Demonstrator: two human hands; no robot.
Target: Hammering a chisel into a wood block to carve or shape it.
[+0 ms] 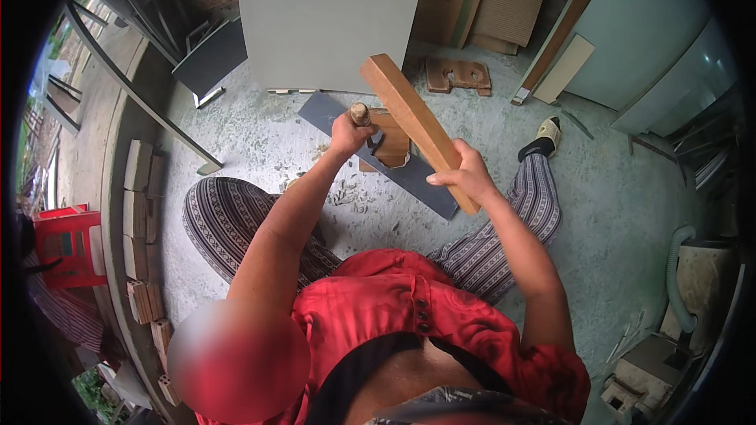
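Note:
My left hand (345, 138) is closed around the upright handle of a chisel (360, 114), whose rounded wooden top sticks out above the fist. Its dark lower end meets a long dark grey board (429, 190) that lies slantwise on the floor. Part of a brown wooden piece (397, 137) shows around the board there; I cannot tell how the two overlap. In my right hand (466, 176) is the near end of a thick wooden bat (409, 114). The bat is raised over the board, its wide end up and left, apart from the chisel.
Grey chips (353, 195) litter the floor between my legs. A large pale panel (331, 24) stands ahead, with cardboard (512, 0) and a cut-out brown piece (458, 76) to its right. Bricks (137, 212) and a red plastic stool (67, 244) are at left, a machine with a hose (683, 283) at right.

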